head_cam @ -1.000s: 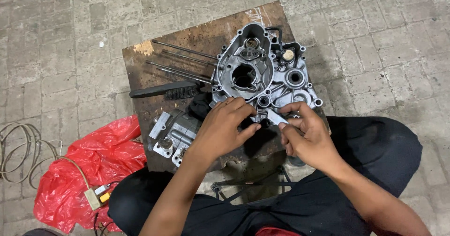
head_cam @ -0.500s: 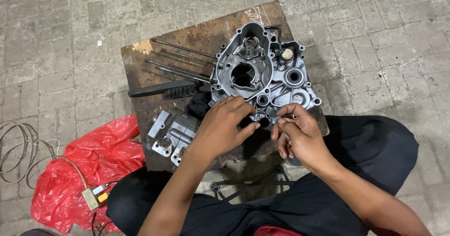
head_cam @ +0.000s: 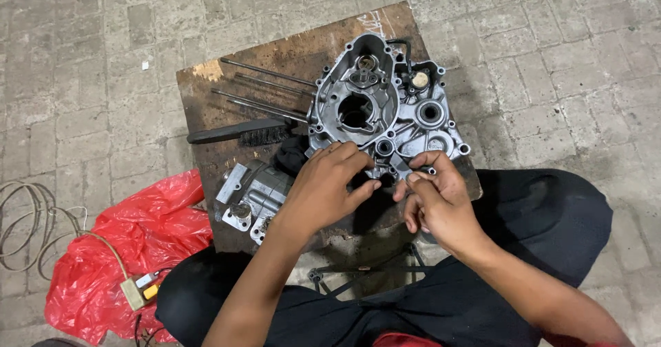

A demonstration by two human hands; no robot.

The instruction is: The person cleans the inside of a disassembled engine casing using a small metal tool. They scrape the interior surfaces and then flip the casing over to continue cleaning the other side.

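- On the wooden board [head_cam: 227, 92], centre-right: grey cast engine crankcase half [head_cam: 385, 109], lying flat with its open face up; all places below are given from it.
- At its near edge, left part: my left hand [head_cam: 323, 185], fingers curled and resting on the casting's rim, thumb stretched toward my other hand; I cannot tell whether it holds anything.
- At its near edge, right part: my right hand [head_cam: 437, 199], thumb and forefinger pinched narrow on a small part, too small to identify.
- Left of it: thin metal rods [head_cam: 265, 89] lying side by side, and a black-handled wire brush [head_cam: 241, 133].
- Near-left of it: smaller grey cast cover [head_cam: 251, 195], just beside my left wrist.
- Far left, off the board on the paved floor: red plastic bag [head_cam: 131, 250] and coiled cable [head_cam: 27, 216].
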